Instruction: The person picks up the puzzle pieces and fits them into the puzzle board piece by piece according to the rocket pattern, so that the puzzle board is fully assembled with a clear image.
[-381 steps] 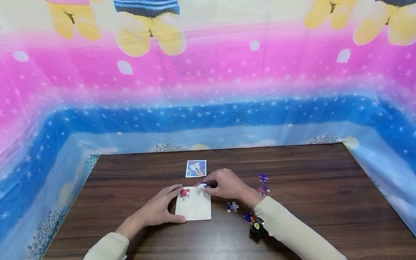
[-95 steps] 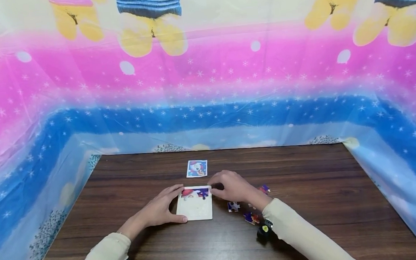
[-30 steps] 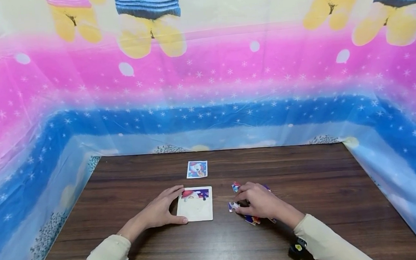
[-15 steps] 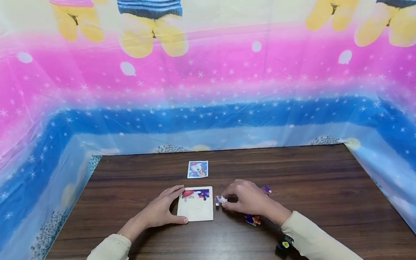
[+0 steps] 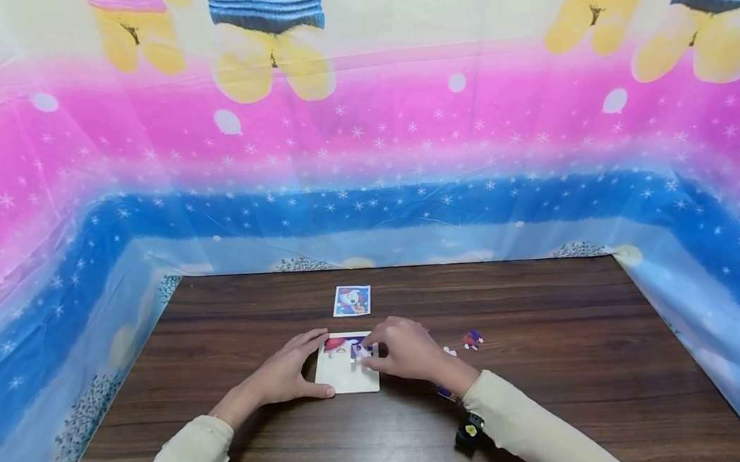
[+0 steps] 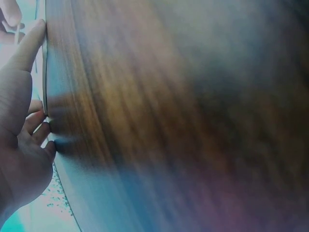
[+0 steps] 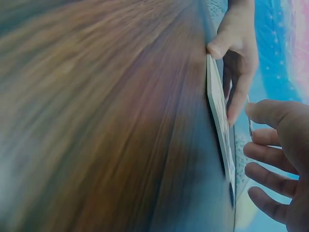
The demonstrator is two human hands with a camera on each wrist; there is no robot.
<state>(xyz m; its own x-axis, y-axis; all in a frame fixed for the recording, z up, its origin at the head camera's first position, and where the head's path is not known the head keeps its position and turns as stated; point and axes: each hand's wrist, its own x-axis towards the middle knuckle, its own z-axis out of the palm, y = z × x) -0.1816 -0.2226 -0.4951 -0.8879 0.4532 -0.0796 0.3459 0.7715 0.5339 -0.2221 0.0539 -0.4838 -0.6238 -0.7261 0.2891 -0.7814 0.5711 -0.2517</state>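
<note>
A printed fabric backdrop (image 5: 365,153), banded in pink, blue and pale tones with white snowflakes, hung in soft folds around the left, far and right sides. Before it stood a dark brown tabletop (image 5: 281,441) with streaked wood grain and a dull shine toward the near side. Two cream cloth sleeves, one left (image 5: 177,458) and one right (image 5: 534,426), reached in from the near edge. The left hand (image 5: 283,370) held the left side of a shallow square cream tray (image 5: 347,382), thumb at its near edge and fingers toward its far left corner. The right hand (image 5: 409,349) pinched a thin, pale and purple jigsaw piece (image 5: 360,354) between thumb and forefinger above the tray's right part; whether it touched the tray could not be told. By the look of it, the work was in its early part: a far row of red, white and purple showed within the tray, while the smooth near part lay bare. A small square picture card (image 5: 352,300), flat and white-bordered, lay beyond the tray. Loose, knobbed pieces remained to the right: a red and purple one (image 5: 472,340), a whitish one (image 5: 450,351), and a dark purple one (image 5: 446,392) partly hidden by the right wrist.
</note>
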